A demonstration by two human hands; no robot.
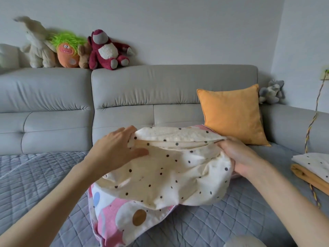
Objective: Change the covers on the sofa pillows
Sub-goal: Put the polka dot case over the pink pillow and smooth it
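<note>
I am watching my left hand (118,148) lying with fingers mostly straight on the open edge of the cream dotted cover (169,175), fingertips tucked at its lip. My right hand (236,155) is curling round and gripping the cover's other end. The pillow (176,135) is showing through the opening between both hands. Beneath them the pink patterned cover (124,220) is lying. Beyond my right hand an orange pillow (233,113) is leaning on the sofa (160,86).
</note>
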